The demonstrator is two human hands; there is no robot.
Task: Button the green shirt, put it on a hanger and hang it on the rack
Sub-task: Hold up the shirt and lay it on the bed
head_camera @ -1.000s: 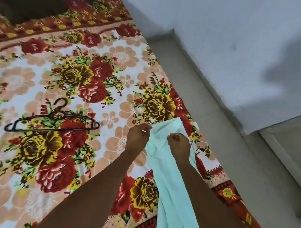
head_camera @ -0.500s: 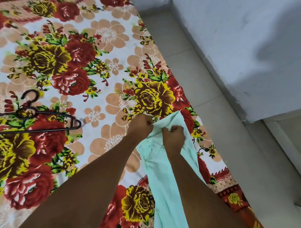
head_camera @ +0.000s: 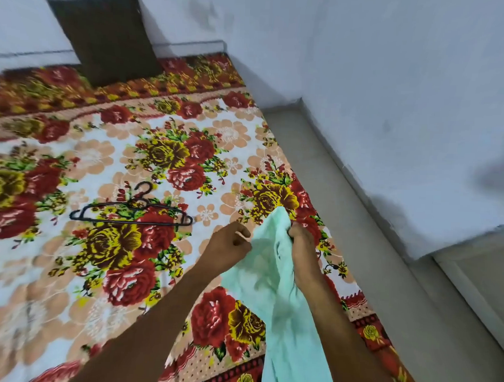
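Note:
The light green shirt [head_camera: 273,277] hangs bunched between my two hands over the right part of the bed and trails down toward the lower edge of the view. My right hand [head_camera: 303,249] grips the shirt's top, fingers curled into the cloth. My left hand [head_camera: 229,244] is at the shirt's left edge with its fingers curled, pinching the fabric there. Buttons are not visible in the folds. A black plastic hanger [head_camera: 133,212] lies flat on the bed, left of my hands. No rack is in view.
The bed is covered by a floral sheet [head_camera: 71,270] in red, yellow and peach. A dark pillow [head_camera: 107,34] leans on the wall at the head. A grey floor strip [head_camera: 344,208] runs between the bed and the pale wall on the right.
The view has tilted up, bringing the pillow and wall into sight. My hands have drawn apart, spreading the top of the shirt wider. The hanger has not moved on the bed.

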